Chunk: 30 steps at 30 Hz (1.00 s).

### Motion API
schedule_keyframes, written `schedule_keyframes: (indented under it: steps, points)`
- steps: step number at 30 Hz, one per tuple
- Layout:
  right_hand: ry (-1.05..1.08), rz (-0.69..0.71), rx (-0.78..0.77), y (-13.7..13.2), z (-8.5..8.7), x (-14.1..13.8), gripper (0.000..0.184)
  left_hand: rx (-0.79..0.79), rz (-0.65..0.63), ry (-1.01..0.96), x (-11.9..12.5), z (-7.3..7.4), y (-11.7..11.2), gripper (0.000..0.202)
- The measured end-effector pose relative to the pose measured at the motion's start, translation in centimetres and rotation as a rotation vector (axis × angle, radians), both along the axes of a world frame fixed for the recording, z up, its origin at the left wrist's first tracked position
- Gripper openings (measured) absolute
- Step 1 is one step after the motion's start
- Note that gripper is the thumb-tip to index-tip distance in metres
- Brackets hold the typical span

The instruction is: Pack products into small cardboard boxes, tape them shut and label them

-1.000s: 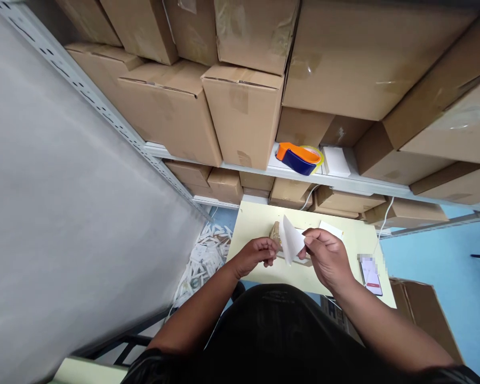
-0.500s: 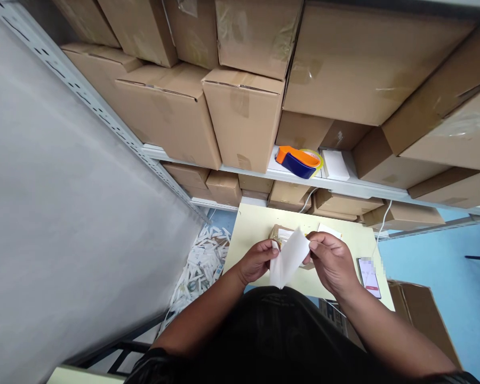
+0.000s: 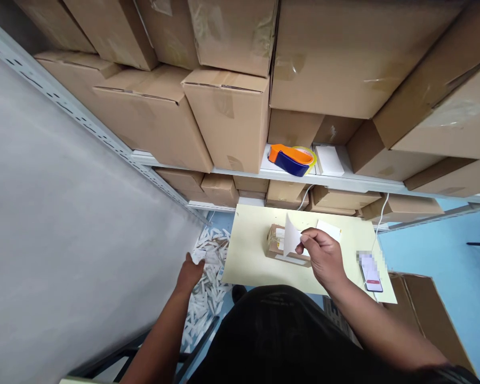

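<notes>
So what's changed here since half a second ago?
The left hand has left the white sheet and swung out left, over the white scraps; whether it holds anything is unclear. The right hand still pinches the sheet, now sticking up. The brown parcel, phone and tape dispenser stayed put.

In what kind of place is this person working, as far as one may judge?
Probably a storage or packing room: cartons crowd the shelves, a tape dispenser lies on one of them, and a small box sits on the table.
</notes>
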State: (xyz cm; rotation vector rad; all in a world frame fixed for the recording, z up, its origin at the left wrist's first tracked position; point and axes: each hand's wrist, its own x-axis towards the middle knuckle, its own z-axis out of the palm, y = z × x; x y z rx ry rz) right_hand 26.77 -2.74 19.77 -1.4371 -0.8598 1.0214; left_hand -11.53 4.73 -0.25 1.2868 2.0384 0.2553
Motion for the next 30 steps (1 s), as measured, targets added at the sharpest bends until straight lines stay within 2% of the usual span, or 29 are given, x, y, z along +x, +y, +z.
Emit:
schedule_keyframes:
  steps: [2,4,6,10,12,13,15,17,22,24,27,30]
  points:
    - [-0.039,-0.012,-0.004,-0.1,-0.6,0.0,0.021,0.043,-0.050,0.068,0.3,1.7,0.3,0.049]
    - [-0.117,-0.019,0.027,-0.1,-1.4,0.0,0.021,0.102,-0.221,0.038,2.8,4.8,0.7,0.031]
    - [-0.248,-0.033,0.087,-0.2,-2.3,-0.1,0.020,0.191,-0.376,-0.070,6.8,9.0,1.0,0.034]
    - [-0.544,-0.043,0.219,-0.4,-4.0,-0.3,0.017,0.327,-0.552,-0.233,16.1,17.6,1.4,0.040]
    - [-0.628,-0.029,0.280,-0.5,-4.7,-0.3,0.015,0.326,-0.647,-0.255,19.8,20.4,1.6,0.041]
    - [-0.653,-0.020,0.300,-0.6,-5.0,-0.4,0.015,0.325,-0.692,-0.240,21.3,21.3,1.7,0.041]
    - [-0.690,0.005,0.315,-0.7,-5.3,-0.4,0.016,0.336,-0.768,-0.185,23.4,22.1,1.9,0.037]
    - [-0.708,0.033,0.314,-1.0,-5.3,-0.2,0.017,0.343,-0.828,-0.130,24.7,22.1,2.1,0.028]
    - [-0.596,0.090,0.315,-2.7,-5.8,1.5,0.010,0.285,-0.914,-0.120,25.7,21.4,2.0,0.017]
    - [-0.490,-0.005,0.232,-3.4,-6.8,2.7,0.014,0.286,-0.927,-0.174,25.6,21.4,1.7,0.017]
    - [-0.220,-0.177,0.018,-4.0,-8.6,4.3,0.026,0.297,-0.940,-0.313,25.0,21.5,1.2,0.017]
    - [0.088,-0.131,-0.123,-4.0,-9.9,5.3,0.035,0.311,-0.935,-0.408,24.4,20.9,0.9,0.020]
